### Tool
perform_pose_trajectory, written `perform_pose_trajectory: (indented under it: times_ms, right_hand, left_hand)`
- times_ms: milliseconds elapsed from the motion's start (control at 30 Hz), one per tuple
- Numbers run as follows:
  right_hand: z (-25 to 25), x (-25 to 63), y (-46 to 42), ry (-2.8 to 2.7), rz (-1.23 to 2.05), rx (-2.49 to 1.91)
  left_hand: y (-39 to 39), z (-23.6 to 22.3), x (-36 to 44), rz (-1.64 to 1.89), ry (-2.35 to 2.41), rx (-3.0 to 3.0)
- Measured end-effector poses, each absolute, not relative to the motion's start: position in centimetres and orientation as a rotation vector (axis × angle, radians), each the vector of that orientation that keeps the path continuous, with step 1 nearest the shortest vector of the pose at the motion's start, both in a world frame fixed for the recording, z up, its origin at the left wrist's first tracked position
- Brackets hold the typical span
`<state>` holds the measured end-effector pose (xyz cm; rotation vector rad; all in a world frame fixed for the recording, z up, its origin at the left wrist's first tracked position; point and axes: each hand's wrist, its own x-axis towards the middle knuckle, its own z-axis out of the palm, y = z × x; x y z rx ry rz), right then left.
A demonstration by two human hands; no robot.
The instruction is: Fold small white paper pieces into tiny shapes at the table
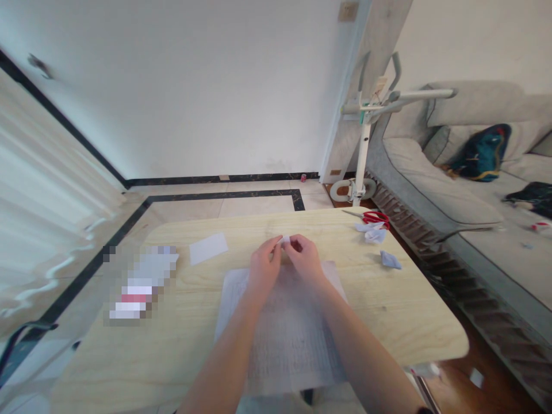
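My left hand (265, 261) and my right hand (305, 257) meet over the middle of the table. Between their fingertips they pinch a small white piece of paper (285, 239), mostly covered by the fingers. Both hands are closed on it. Beneath my wrists lies a large printed sheet (288, 345), its text too blurred to read. To the left of my left hand a blank white sheet of paper (209, 249) rests flat on the wood.
On the wooden table (388, 322), red-handled scissors (375, 217) lie at the far right beside crumpled or folded paper (371, 232) and a smaller folded paper piece (390, 260). A pixelated object (146, 282) is at the left. A grey sofa (440, 172) stands beyond the right edge.
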<state>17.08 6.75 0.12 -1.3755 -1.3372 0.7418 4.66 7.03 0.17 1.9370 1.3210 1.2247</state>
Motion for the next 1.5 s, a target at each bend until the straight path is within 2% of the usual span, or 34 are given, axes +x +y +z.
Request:
perform_pose_trajectory:
  times_ms: [1033, 1333, 1500]
  right_hand:
    - [0.3, 17.6, 7.0, -1.183, 0.852, -1.318]
    - [1.3, 17.4, 6.8, -1.081, 0.95, -1.284]
    - [1.0, 17.4, 7.0, -1.041, 0.836, -1.28]
  left_hand:
    - [7.2, -0.5, 4.8, 1.112, 1.253, 2.203]
    - [6.7, 0.2, 4.8, 1.111, 1.323, 2.049]
    - [6.7, 0.6, 4.9, 1.101, 1.354, 1.815]
